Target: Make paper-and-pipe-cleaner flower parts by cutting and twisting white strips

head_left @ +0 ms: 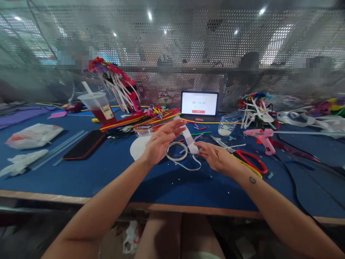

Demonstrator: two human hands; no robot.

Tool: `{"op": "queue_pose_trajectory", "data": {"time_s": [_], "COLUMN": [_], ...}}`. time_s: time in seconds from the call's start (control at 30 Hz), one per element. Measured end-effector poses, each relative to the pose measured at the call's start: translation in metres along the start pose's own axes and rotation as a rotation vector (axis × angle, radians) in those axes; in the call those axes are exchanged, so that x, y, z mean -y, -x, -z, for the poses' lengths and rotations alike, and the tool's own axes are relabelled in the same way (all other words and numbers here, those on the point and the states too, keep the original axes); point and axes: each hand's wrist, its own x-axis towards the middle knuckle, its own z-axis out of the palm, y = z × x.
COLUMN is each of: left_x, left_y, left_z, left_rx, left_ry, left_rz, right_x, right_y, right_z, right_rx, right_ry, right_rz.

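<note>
The right hand (pixel 215 157) pinches the near end of a white strip (pixel 189 138), apparently straightening it, which calls for steady tension toward the left hand (pixel 161 141), fingers extended, grip unclear.

The person's right hand (pixel 214 155) pinches a white strip (pixel 189 138) by its near end; the left hand (pixel 161 141), fingers extended, is at its far end, a ribbon roll (pixel 176 159) between them, scissors (pixel 249 161) and pink glue gun (pixel 263 138) rightward
</note>
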Motion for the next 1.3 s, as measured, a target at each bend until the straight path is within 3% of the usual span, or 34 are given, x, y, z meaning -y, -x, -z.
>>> {"op": "queue_pose_trajectory", "data": {"time_s": [0.13,0.27,0.37,0.5,0.57,0.67,0.77,0.9,1.03,1.13,1.3], "left_x": [0.003,0.012,0.020,0.021,0.020,0.021,0.024,0.028,0.029,0.029,0.030], "left_y": [-0.002,0.004,0.010,0.017,0.018,0.017,0.016,0.017,0.019,0.020,0.020], "left_z": [0.007,-0.005,-0.017,-0.029,-0.031,-0.031,-0.030,-0.032,-0.034,-0.034,-0.037], "left_rx": [0.155,0.273,0.167,0.061,0.070,0.072,0.055,0.020,0.014,0.023,0.012], "left_ry": [-0.538,-0.733,-0.769,-0.809,-0.751,-0.483,-0.207,-0.055,0.010,0.076,0.018], "left_rz": [-0.078,-0.127,-0.161,-0.084,0.021,0.255,0.404,0.477,0.507,0.547,0.540], "right_x": [0.008,0.018,0.022,0.021,0.018,0.013,0.009,0.005,0.004,0.005,0.004], "right_y": [-0.003,-0.007,-0.008,-0.007,-0.007,-0.005,-0.005,-0.005,-0.006,-0.005,-0.005], "right_z": [0.002,0.009,0.013,0.012,0.009,0.005,0.004,0.005,0.007,0.009,0.010], "right_rx": [-0.107,-0.131,-0.120,-0.188,-0.221,-0.246,-0.191,-0.102,-0.094,-0.095,-0.177], "right_ry": [-0.129,-0.093,-0.039,-0.021,0.001,0.051,0.101,0.191,0.376,0.487,0.397], "right_rz": [0.010,0.104,0.129,0.122,0.124,0.151,0.128,0.093,0.113,0.047,-0.060]}}
